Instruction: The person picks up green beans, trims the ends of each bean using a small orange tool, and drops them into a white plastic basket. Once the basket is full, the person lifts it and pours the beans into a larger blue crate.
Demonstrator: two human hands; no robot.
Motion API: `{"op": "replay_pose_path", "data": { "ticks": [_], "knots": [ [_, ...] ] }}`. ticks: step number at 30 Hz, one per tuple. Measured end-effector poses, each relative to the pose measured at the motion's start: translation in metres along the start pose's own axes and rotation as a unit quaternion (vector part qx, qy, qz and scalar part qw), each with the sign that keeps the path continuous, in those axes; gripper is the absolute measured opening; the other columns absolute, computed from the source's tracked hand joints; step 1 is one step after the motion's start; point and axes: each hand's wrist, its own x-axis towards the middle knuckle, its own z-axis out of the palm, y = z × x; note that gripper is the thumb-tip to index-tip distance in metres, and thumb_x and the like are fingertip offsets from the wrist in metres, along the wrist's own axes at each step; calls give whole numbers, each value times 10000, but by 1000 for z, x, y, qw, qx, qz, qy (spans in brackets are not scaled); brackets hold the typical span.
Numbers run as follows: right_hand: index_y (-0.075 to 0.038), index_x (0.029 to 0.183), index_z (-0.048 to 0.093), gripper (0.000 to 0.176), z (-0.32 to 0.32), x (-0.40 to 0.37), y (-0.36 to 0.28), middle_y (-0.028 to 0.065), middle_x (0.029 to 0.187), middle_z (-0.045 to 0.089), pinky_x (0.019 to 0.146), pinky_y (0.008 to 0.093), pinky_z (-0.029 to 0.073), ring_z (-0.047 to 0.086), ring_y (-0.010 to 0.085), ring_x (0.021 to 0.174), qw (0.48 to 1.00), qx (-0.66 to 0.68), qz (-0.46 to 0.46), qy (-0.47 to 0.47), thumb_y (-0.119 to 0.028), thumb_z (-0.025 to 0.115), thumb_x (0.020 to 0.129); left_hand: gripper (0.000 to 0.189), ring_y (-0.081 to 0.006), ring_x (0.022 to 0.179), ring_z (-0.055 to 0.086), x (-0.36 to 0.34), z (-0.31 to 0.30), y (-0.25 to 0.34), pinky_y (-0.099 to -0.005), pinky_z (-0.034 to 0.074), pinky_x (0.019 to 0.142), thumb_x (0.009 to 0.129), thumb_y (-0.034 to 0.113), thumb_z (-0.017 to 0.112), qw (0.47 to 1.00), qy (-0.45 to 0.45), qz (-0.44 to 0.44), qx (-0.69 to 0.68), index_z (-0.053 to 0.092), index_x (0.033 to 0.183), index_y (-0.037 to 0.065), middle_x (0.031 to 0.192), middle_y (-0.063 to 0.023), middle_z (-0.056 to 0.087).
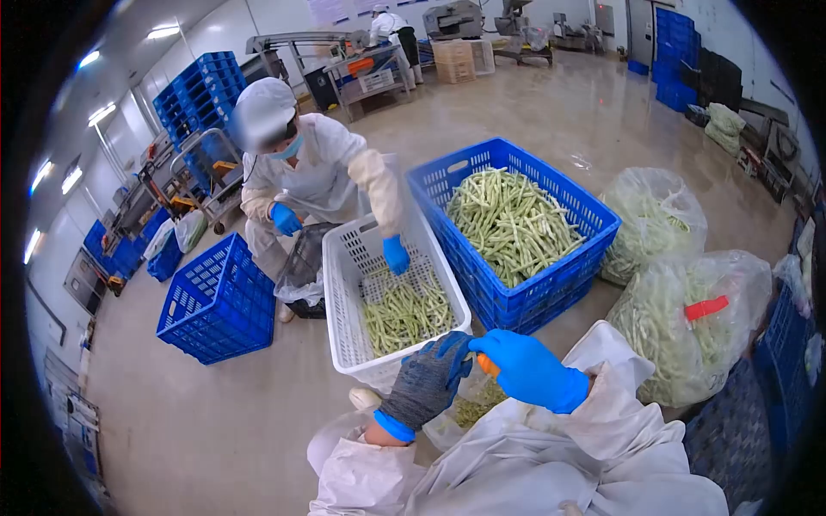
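Where they meet beside the white basket (342, 258) of beans (404, 311): left hand (428, 381), right hand (532, 371), both gloved, closed on a small orange item (488, 365). Step, likely: trimming. Next calls for a fresh bean.

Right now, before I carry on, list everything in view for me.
white basket: one, white, centre floor, part-filled with green beans
full blue crate: one, blue, right of the basket, heaped with beans
empty blue crate: one, blue, tipped up, left floor
clear bags: two, clear, right of the full crate, holding beans
co-worker: one, white suit and blue gloves, behind the basket, one hand inside it
stacked crates: several, blue, far left
orange object: one, small, between your hands
left hand: grey glove, at the orange object
right hand: blue glove, closed on the orange object
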Motion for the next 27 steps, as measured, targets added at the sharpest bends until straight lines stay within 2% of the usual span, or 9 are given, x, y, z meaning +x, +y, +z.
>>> {"op": "replay_pose_path", "data": {
  "ticks": [13, 15, 18, 20, 21, 22, 23, 24, 27],
  "knots": [
    [21, 1090, 540, 331, 36, -16, 14, 129, 809, 579, 624, 332, 477, 587, 238, 745, 982, -178, -1, 58, -47, 536, 767, 334, -307, 895, 586, -8, 15, -3, -424, 449, 695, 807, 153, 565, 987, -65, -58, 134, 503, 1134, 116, 1067, -125, 564],
    [10, 1067, 583, 279, 39, -15, 19, 159, 845, 627, 623, 321, 491, 621, 212, 735, 967, 194, 127, 107, 3, 536, 793, 351, -308, 928, 584, -9, 17, -4, -422, 456, 736, 815, 160, 561, 987, -78, -69, 125, 498, 1157, 113, 1091, -134, 563],
    [5, 1049, 609, 254, 30, -14, 16, 171, 867, 651, 633, 317, 503, 636, 206, 719, 877, 396, 249, 105, 35, 522, 812, 377, -288, 1031, 569, -11, 24, -8, -415, 441, 873, 873, 190, 529, 998, 18, -50, -27, 472, 1238, 120, 1200, -119, 542],
    [5, 1074, 595, 258, 26, -25, 28, 158, 884, 646, 658, 321, 503, 634, 212, 747, 875, 389, 260, 127, 8, 533, 823, 383, -259, 1144, 511, -7, 20, -4, -425, 368, 999, 922, 230, 492, 872, 121, -201, -429, 449, 1291, 136, 1282, -85, 505],
    [6, 1099, 582, 269, 23, -32, 37, 144, 901, 640, 682, 325, 504, 632, 218, 774, 873, 380, 270, 146, -19, 545, 834, 383, -259, 1144, 511, -6, 19, -8, -425, 368, 999, 922, 230, 492, 873, 125, -203, -425, 449, 1291, 136, 1282, -85, 505],
    [6, 1099, 582, 269, 19, -40, 49, 144, 901, 640, 682, 325, 504, 632, 218, 774, 873, 385, 267, 139, -19, 545, 834, 373, -249, 1165, 488, -5, 19, -15, -444, 347, 1017, 931, 243, 480, 747, 170, -175, -618, 452, 1291, 148, 1284, -67, 503],
    [3, 1117, 571, 280, 14, -51, 62, 139, 931, 631, 710, 330, 500, 627, 225, 806, 956, 174, 211, 106, -61, 565, 844, 363, -239, 1186, 465, -6, 18, -18, -464, 325, 1035, 941, 256, 469, 579, 206, -136, -777, 455, 1290, 159, 1285, -49, 501],
    [1, 1135, 560, 300, 11, -54, 64, 133, 962, 621, 739, 334, 495, 621, 232, 838, 986, -47, 142, 70, -104, 585, 855, 360, -239, 1208, 443, -5, 13, -14, -489, 287, 1054, 933, 255, 481, 519, 218, -138, -815, 463, 1283, 176, 1284, -53, 502],
    [-13, 1157, 543, 343, 16, -52, 58, 138, 1021, 598, 755, 346, 480, 608, 231, 878, 992, -49, 65, 97, -154, 615, 852, 362, -238, 1207, 443, -1, 21, -14, -489, 273, 1062, 930, 244, 488, 458, 237, -107, -850, 458, 1286, 189, 1300, -46, 488]
  ]
}}
